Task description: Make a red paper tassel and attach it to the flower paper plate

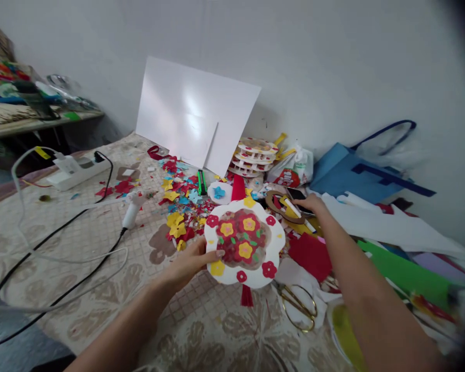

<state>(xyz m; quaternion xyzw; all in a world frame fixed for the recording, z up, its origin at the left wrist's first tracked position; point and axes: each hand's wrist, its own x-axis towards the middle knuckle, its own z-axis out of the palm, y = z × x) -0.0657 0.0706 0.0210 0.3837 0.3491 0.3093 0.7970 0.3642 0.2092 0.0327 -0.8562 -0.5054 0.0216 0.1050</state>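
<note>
My left hand (199,256) is closed on the left edge of a round paper fan (245,243), thumb on its front. The fan has a white scalloped rim, red and yellow paper flowers, green leaves and a red tassel (247,296) below. Farther back, my right hand (310,203) reaches over a dark phone (295,194), fingers stretched to the left, beside a brown cardboard ring (273,202). Its fingertips are small and partly hidden. Gold-handled scissors (300,307) lie on white paper to the right of the fan.
Flower cutouts and scraps (174,222) cover the table behind the fan, near a green cutter (201,182). A white glue gun (132,211) with a black cord lies left. A white board (194,113), stacked fans (253,155) and a blue bag (349,170) stand along the wall.
</note>
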